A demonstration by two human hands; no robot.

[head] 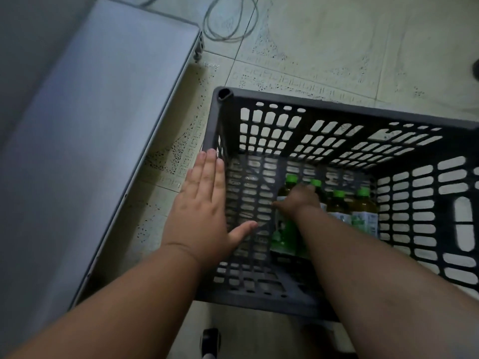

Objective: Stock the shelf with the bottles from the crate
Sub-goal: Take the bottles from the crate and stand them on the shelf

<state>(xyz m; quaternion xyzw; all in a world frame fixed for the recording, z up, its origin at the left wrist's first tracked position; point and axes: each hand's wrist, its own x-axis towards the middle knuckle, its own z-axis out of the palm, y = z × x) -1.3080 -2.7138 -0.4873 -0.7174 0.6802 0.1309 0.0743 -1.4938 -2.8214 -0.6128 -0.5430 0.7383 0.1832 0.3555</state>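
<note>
A dark grey slotted crate stands on the tiled floor. Inside it stand several bottles of dark tea with green caps; two of them are upright at the right. My right hand reaches down into the crate and curls around a green-capped bottle at the left of the group. My left hand lies flat with straight fingers over the crate's left rim. The pale grey shelf runs along the left.
A looped grey cable lies on the floor beyond the shelf's far corner. A dark object sits at the right edge. A small black wheel shows at the bottom near the crate.
</note>
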